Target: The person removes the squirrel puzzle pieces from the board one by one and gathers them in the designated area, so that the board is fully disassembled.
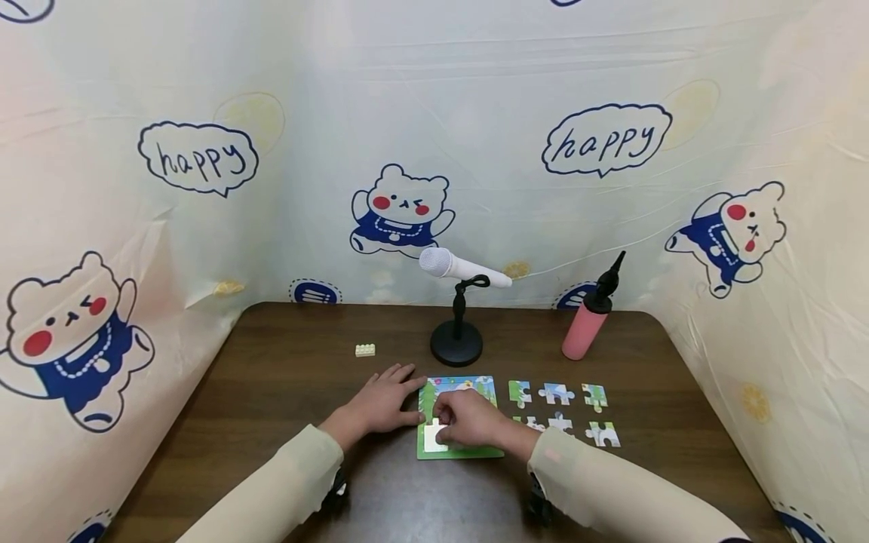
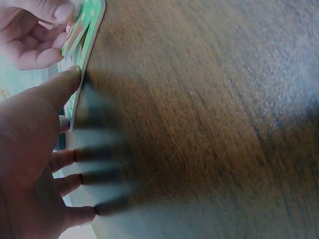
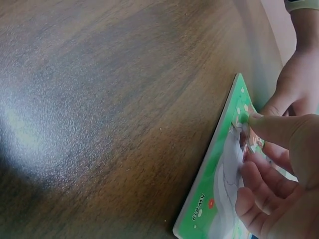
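Note:
A jigsaw puzzle board [image 1: 468, 454] with a green border lies on the table in front of the person. My left hand [image 1: 382, 402] rests beside it with spread fingers, and its thumb touches the board's left edge. Over the board, my right hand [image 1: 473, 419] pinches a puzzle piece [image 2: 79, 31] between thumb and fingers. In the left wrist view this piece is tilted, with one side raised off the board. A white patch [image 1: 434, 437] shows at the board's lower left. The right hand hides much of the board's middle.
Several loose puzzle pieces [image 1: 557, 394] lie right of the board. Behind it stands a white microphone [image 1: 468, 270] on a black stand [image 1: 456, 344]. A pink pump [image 1: 584, 332] with a black nozzle is at the back right, a cream toy brick [image 1: 365, 350] at the back left.

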Motion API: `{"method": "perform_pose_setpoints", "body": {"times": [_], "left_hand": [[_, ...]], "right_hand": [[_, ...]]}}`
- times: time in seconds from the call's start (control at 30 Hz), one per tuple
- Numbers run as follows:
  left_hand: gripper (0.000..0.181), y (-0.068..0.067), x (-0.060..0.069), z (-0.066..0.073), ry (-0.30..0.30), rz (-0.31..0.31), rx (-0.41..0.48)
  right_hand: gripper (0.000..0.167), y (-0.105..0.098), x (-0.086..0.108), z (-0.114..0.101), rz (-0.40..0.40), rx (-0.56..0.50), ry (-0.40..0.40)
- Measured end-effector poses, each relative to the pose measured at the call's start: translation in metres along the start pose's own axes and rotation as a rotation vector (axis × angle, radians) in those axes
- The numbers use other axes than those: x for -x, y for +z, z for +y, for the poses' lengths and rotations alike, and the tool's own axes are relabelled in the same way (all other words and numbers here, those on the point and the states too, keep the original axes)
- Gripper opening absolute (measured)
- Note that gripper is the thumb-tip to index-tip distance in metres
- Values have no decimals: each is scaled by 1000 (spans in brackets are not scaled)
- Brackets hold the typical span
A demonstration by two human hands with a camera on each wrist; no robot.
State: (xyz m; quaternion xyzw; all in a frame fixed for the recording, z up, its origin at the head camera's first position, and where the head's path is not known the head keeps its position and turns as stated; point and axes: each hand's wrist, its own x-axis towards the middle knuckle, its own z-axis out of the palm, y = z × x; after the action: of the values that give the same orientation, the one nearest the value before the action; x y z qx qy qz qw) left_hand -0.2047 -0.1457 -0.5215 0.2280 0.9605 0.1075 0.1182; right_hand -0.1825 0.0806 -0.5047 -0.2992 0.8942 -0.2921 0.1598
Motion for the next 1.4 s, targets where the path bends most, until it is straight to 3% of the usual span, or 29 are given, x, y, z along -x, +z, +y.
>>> {"method": "perform_pose_setpoints", "body": {"times": [0.27, 0.47, 0.67, 0.93, 1.17, 1.4], "left_hand": [[74, -1, -2, -1, 3, -2, -11], [74, 2, -2, -3, 8, -3, -6], [75, 2, -2, -5, 4, -6, 2], [75, 0, 1, -1, -7, -20, 8], [75, 0, 2, 0, -5, -15, 12], [75, 2, -1, -4, -12, -12, -6]], "right_hand": [[12, -4, -1, 0, 11, -129, -16], [13, -18, 10, 0, 5, -219, -21], [13, -39, 32, 17, 2, -248, 24], [13, -57, 79, 47, -33, -320, 88], [12, -55, 114, 65, -29, -350, 74], [15, -49, 125, 72, -6, -354, 68]]}}
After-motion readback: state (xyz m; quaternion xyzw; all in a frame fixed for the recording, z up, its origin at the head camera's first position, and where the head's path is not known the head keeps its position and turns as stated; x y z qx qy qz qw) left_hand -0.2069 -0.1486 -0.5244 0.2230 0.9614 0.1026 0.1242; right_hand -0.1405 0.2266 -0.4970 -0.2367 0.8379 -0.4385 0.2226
